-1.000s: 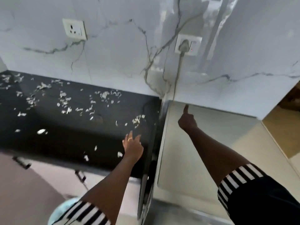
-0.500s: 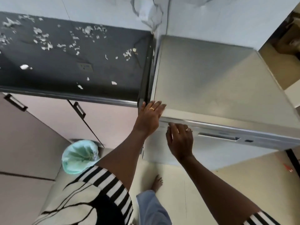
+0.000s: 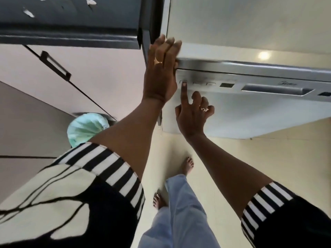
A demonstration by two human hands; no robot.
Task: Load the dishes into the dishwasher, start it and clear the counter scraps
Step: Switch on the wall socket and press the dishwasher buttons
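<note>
a: where is the dishwasher (image 3: 250,24) found, and how is it touched?
b: it is set just beside the dark desk (image 3: 71,35), with its door (image 3: 250,113) closed. the left hand (image 3: 161,74) is laid flat on its top front corner, fingers (image 3: 170,44) straight and gripping nothing. the right hand (image 3: 194,113) is held at the control strip (image 3: 236,79): 1 index finger is pressed on the leftmost button (image 3: 183,82), the other fingers are loosely curled and nothing is held.
a: how is the thing judged to handle?
b: the panel is taken to be stiff steel, likely smooth. the buttons are small and close together, so a light, square fingertip press is called for. the door is probably heavy and is best taken at the recessed handle (image 3: 275,89).
a: and the edges, the room?
b: the desk edge is met tight on the left; open floor (image 3: 268,167) is left in front. scraps (image 3: 28,13) are seen on the desk, a lined bin (image 3: 86,129) below.
</note>
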